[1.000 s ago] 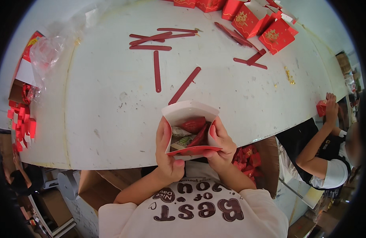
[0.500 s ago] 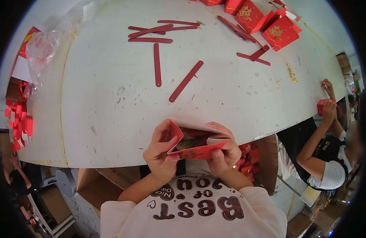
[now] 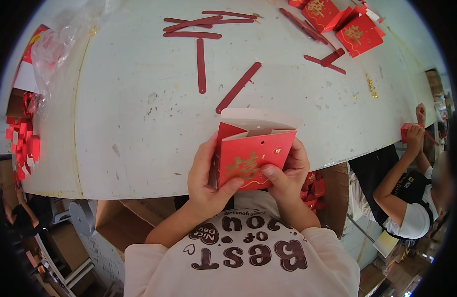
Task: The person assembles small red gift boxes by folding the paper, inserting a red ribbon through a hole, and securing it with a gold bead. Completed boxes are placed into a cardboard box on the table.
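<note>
Between my two hands is a red gift box [image 3: 258,153] with a gold character on its front. Its top is open, and a white-lined flap [image 3: 260,118] stands up at the back. My left hand [image 3: 206,175] wraps round the left side, thumb on the front face. My right hand [image 3: 290,173] grips the right side, its thumb also pressed on the front. A small dark hole shows near the box's upper edge. Just beyond it on the table lies a dark red strip [image 3: 238,89], and another strip [image 3: 201,67] lies to its left.
More dark red strips [image 3: 208,24] lie crossed at the far side. Finished-looking red boxes [image 3: 359,34] stand far right, near gold fasteners [image 3: 371,86]. A co-worker [image 3: 411,193] handles a red box at right. Cardboard cartons [image 3: 122,222] stand below the table edge; plastic wrap [image 3: 52,64] lies left.
The box has tilted so its front face now shows instead of its inside. My hands have shifted with it, thumbs moving onto the front. The view has moved slightly.
</note>
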